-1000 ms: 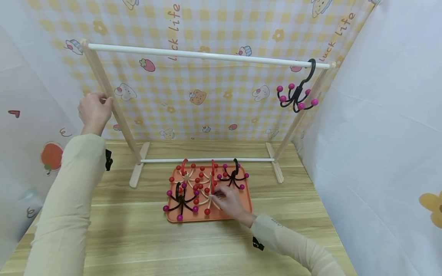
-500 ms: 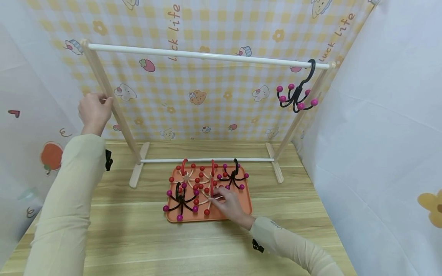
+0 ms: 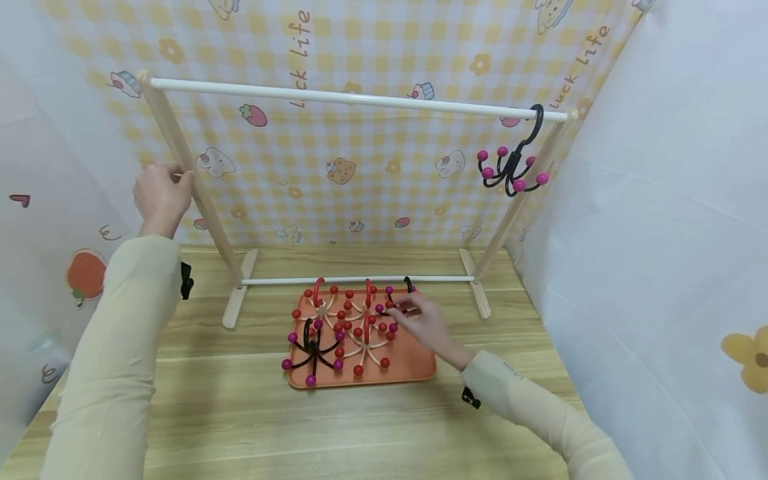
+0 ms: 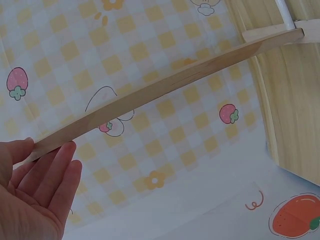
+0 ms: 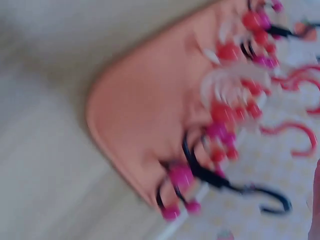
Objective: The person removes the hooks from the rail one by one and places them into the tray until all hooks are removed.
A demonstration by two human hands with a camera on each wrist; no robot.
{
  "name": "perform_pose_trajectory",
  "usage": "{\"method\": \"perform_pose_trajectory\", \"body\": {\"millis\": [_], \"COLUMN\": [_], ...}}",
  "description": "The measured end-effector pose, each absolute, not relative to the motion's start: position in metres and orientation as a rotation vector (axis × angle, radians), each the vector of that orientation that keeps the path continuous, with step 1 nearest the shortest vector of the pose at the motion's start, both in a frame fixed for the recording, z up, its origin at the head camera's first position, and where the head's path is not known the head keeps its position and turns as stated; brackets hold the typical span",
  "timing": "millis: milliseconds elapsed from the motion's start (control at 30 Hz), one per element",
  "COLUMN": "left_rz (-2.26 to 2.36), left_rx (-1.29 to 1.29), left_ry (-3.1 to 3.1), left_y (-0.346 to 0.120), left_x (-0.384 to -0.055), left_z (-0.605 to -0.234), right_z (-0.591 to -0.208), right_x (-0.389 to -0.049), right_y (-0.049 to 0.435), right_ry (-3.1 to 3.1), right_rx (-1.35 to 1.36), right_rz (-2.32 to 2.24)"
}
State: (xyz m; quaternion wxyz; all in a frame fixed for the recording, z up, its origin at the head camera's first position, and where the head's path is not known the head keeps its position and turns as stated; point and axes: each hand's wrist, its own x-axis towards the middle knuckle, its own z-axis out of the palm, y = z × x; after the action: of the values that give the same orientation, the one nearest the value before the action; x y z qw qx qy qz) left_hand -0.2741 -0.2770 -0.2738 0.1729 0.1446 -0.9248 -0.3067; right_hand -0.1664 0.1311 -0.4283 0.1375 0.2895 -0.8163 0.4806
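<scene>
My left hand [image 3: 161,193] pinches the left wooden post [image 3: 207,207] of a rack; the left wrist view shows thumb and fingers on either side of it. My right hand [image 3: 427,325] hovers over the right side of an orange tray [image 3: 414,365], partly hiding a black multi-armed hanger [image 5: 212,177] with magenta balls. In the blurred right wrist view that hanger stands free of the fingers, its hook upward. Just left of the hand is a cream hanger [image 3: 366,345] with a red hook and red balls.
More red-hooked cream hangers [image 3: 323,308] and a black one [image 3: 313,350] crowd the tray's left half. Another black hanger [image 3: 511,163] hangs from the right end of the white top rail [image 3: 360,99]. A white lower bar [image 3: 276,281] runs behind the tray.
My right hand has let go of the front red-hooked hanger, which stays on the tray, and has moved right and back to the black hanger. The left hand keeps its hold on the post.
</scene>
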Motion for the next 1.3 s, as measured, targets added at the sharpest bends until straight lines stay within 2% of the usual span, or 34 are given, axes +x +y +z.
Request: {"method": "perform_pose_trajectory", "body": {"millis": [400,633,1000,1300], "left_rz": [-0.863,-0.862,-0.855,-0.842], "left_rx": [0.404,0.396,0.395,0.396], "left_ry": [-2.629,-2.627,-2.617,-2.622], "left_y": [-0.279,-0.279,-0.278,-0.278], "left_x": [-0.276,-0.276,-0.275,-0.275], "left_z": [-0.274,-0.274,-0.275,-0.275], "right_z": [-0.342,-0.314,-0.249,-0.225], "right_x": [-0.203,-0.237,-0.254,-0.269], "right_y": [0.179,0.219,0.243,0.26], "right_ry": [-2.294,-2.297,-2.16,-2.261], "right_rx": [0.577,0.401,0.267,0.049], "right_rz": [1.264,1.18,1.062,0.932]}}
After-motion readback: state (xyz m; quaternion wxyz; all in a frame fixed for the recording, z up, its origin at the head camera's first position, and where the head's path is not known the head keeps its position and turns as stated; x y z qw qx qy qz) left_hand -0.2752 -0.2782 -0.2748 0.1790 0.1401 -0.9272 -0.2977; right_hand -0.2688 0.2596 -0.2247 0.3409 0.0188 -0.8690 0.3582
